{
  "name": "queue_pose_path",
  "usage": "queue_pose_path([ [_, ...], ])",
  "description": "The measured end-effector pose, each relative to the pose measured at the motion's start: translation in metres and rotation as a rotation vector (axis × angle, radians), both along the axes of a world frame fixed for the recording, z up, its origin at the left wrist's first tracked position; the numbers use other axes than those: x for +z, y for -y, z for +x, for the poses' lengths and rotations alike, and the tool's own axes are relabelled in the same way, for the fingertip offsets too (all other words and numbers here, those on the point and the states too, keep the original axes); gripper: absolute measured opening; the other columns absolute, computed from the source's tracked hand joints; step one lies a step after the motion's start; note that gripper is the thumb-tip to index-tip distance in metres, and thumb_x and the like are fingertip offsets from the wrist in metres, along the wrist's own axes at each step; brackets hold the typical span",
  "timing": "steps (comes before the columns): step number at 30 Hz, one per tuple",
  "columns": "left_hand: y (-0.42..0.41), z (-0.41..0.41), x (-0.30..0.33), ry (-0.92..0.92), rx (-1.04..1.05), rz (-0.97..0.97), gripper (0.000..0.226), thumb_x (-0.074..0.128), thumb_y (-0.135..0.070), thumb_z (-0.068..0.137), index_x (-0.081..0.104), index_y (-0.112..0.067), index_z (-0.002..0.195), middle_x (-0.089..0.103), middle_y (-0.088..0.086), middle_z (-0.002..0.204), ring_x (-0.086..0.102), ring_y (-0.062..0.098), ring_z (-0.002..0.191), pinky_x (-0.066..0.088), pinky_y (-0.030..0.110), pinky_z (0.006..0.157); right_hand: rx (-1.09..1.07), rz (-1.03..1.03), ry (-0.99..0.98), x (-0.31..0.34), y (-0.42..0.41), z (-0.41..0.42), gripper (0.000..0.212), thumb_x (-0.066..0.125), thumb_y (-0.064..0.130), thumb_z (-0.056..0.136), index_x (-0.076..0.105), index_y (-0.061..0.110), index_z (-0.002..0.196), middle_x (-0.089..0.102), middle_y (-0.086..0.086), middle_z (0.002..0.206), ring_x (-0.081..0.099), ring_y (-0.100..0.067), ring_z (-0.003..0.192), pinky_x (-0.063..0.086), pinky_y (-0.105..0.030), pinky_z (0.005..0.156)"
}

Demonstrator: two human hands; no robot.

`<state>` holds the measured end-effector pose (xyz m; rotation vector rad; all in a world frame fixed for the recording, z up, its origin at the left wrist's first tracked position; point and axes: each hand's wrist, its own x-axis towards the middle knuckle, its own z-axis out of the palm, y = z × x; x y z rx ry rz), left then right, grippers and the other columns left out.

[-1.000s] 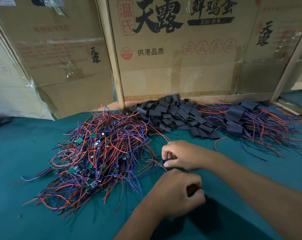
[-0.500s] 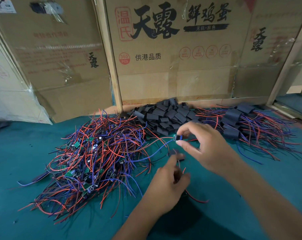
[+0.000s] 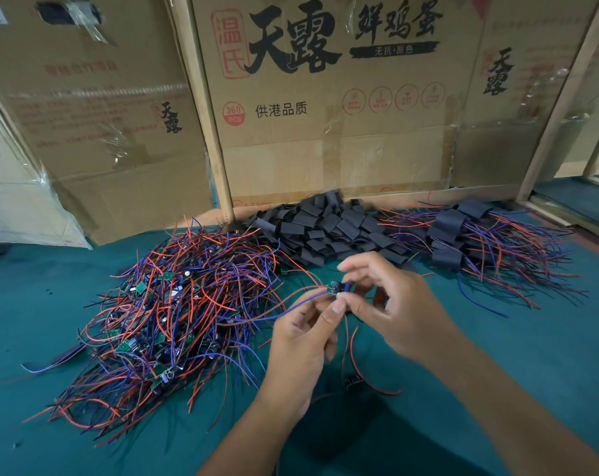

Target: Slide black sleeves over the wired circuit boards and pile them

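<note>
1. Step in hand: one small green circuit board with red and blue wires (image 3: 336, 287) is pinched by the right hand (image 3: 399, 312); the left hand (image 3: 303, 333) pinches its wires.
2. No sleeve is on it yet.
3. Next: fetch a sleeve from the heap of flat black sleeves (image 3: 329, 226) (far centre), then slide it on.

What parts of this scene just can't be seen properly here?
Head view only:
- Small board: parts too tiny to tell; right hand fingers cover its right end.
- Left hand: palm hidden, whether it pinches the wires unclear.
- Lower sleeves: buried under the pile.
</note>
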<state>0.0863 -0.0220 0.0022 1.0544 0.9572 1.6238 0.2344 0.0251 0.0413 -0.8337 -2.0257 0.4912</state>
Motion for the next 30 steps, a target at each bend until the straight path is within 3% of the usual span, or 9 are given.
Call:
queue_pose_path([
  [4, 0.0, -0.004, 0.0, -0.006, 0.026, 0.017, 0.018, 0.074, -0.028, 0.079, 0.073, -0.015, 0.091, 0.059, -0.002, 0.074, 0.047, 0.012, 0.059, 0.038, 0.023, 0.048, 0.041, -0.045, 0.012, 0.003, 0.004, 0.001, 0.035, 0.067, 0.021, 0.091, 0.057, 0.03, 0.123, 0.064, 0.022, 0.102, 0.063, -0.008, 0.093, 0.048, -0.02, 0.071],
  [10, -0.001, -0.006, 0.002, -0.039, 0.055, 0.037, 0.026, 0.08, -0.029, 0.077, 0.074, -0.014, 0.097, 0.063, -0.004, 0.076, 0.049, 0.01, 0.063, 0.039, 0.024, 0.049, 0.092, -0.109, 0.052, 0.005, 0.005, 0.002, 0.042, 0.063, 0.012, 0.095, 0.052, 0.03, 0.131, 0.064, 0.021, 0.107, 0.064, -0.008, 0.1, 0.053, -0.035, 0.086],
  [13, -0.002, -0.008, 0.002, -0.038, 0.098, 0.023, 0.03, 0.081, -0.03, 0.078, 0.071, -0.01, 0.098, 0.062, -0.002, 0.076, 0.051, 0.009, 0.064, 0.041, 0.024, 0.05, 0.129, -0.143, 0.037, 0.005, 0.005, 0.004, 0.042, 0.06, 0.011, 0.095, 0.052, 0.032, 0.13, 0.066, 0.02, 0.103, 0.065, -0.009, 0.097, 0.052, -0.03, 0.086],
  [17, -0.003, -0.013, 0.005, 0.029, 0.103, 0.041, 0.013, 0.075, -0.027, 0.081, 0.07, -0.017, 0.087, 0.058, -0.001, 0.075, 0.051, 0.01, 0.065, 0.04, 0.022, 0.048, 0.102, -0.119, 0.074, 0.004, -0.001, 0.012, 0.031, 0.06, 0.015, 0.097, 0.055, 0.031, 0.123, 0.067, 0.014, 0.096, 0.065, -0.011, 0.086, 0.051, -0.029, 0.074],
  [21, -0.005, -0.022, 0.01, 0.058, 0.128, 0.023, 0.02, 0.067, -0.03, 0.082, 0.066, -0.012, 0.091, 0.069, 0.002, 0.085, 0.054, 0.012, 0.066, 0.042, 0.023, 0.049, 0.018, -0.12, 0.157, 0.003, -0.013, 0.029, 0.019, 0.063, 0.028, 0.096, 0.06, 0.039, 0.111, 0.066, 0.015, 0.086, 0.062, -0.008, 0.078, 0.043, -0.016, 0.063],
  [24, -0.007, -0.028, 0.01, 0.062, 0.15, -0.004, 0.015, 0.066, -0.027, 0.086, 0.063, -0.014, 0.093, 0.071, 0.005, 0.09, 0.053, 0.012, 0.066, 0.042, 0.024, 0.051, -0.007, -0.143, 0.2, 0.001, -0.021, 0.04, 0.013, 0.062, 0.034, 0.095, 0.061, 0.041, 0.106, 0.065, 0.017, 0.084, 0.061, -0.012, 0.068, 0.044, -0.022, 0.06],
  [26, -0.009, -0.031, 0.009, 0.074, 0.184, -0.021, 0.01, 0.066, -0.02, 0.088, 0.062, -0.013, 0.093, 0.065, 0.001, 0.08, 0.049, 0.013, 0.065, 0.04, 0.023, 0.051, -0.053, -0.154, 0.202, -0.002, -0.027, 0.045, 0.01, 0.061, 0.036, 0.095, 0.062, 0.04, 0.104, 0.066, 0.017, 0.083, 0.061, -0.016, 0.066, 0.045, -0.024, 0.059],
  [29, -0.009, -0.034, 0.013, 0.109, 0.19, -0.036, 0.004, 0.061, -0.01, 0.093, 0.062, -0.008, 0.089, 0.058, -0.002, 0.075, 0.04, 0.014, 0.061, 0.032, 0.026, 0.051, -0.158, -0.172, 0.146, -0.01, -0.035, 0.047, 0.007, 0.06, 0.03, 0.096, 0.064, 0.035, 0.099, 0.067, 0.014, 0.086, 0.06, -0.006, 0.07, 0.045, -0.018, 0.062],
  [30, -0.009, -0.034, 0.013, 0.132, 0.196, -0.037, 0.015, 0.057, -0.007, 0.095, 0.061, -0.011, 0.082, 0.061, -0.001, 0.079, 0.038, 0.014, 0.06, 0.029, 0.027, 0.051, -0.18, -0.186, 0.144, -0.012, -0.037, 0.046, 0.007, 0.06, 0.028, 0.096, 0.064, 0.033, 0.098, 0.067, 0.014, 0.087, 0.059, -0.001, 0.074, 0.043, -0.013, 0.064],
])
